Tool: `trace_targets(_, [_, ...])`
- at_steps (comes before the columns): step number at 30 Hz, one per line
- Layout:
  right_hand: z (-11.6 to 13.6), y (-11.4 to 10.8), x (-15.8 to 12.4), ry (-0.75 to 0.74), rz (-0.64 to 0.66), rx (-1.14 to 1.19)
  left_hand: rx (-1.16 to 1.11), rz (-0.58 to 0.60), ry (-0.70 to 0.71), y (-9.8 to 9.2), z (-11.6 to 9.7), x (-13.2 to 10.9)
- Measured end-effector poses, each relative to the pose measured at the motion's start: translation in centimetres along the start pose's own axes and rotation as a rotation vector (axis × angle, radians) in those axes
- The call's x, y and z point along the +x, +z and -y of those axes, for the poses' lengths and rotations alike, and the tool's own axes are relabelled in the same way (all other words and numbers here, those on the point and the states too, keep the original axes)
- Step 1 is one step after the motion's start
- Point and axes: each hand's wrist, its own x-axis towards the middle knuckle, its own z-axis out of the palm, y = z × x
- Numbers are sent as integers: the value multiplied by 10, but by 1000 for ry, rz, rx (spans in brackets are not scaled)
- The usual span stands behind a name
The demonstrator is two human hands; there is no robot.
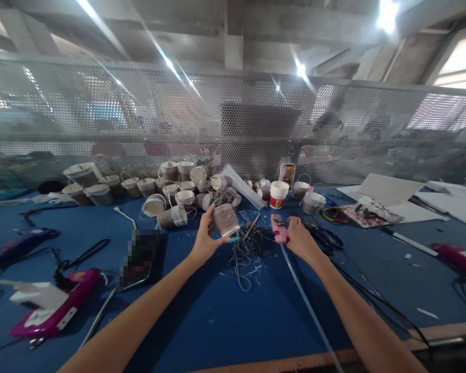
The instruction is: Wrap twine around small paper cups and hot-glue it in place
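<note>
My left hand (205, 239) grips a paper cup wrapped in grey-brown cord (226, 219), thumb below and fingers above. The cup is tilted on its side, and a loose length of cord (241, 269) trails from it onto the table. Over to the right, my right hand (300, 237) is closed around a pink hot glue gun (279, 228). A long translucent glue stick (305, 298) runs from the gun's back toward the table's front edge. Dark fibre scraps (258, 241) lie between my hands.
Several cord-wrapped cups (173, 217) crowd the back left. A stack of red and white paper cups (279, 195) stands at the back, with scissors (328, 238) to the right. A phone (140, 256), a magenta power strip (56, 305) and cables lie left; white sheets (390, 194) are right.
</note>
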Motion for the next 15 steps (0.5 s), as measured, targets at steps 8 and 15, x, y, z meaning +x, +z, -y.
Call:
trace_targets(8, [3,-8,0,75,-110,254,109,36,15,2,-3,2])
trace_targets(15, [17,-22,-14,-341,4,577,145,35,18,0,-9,3])
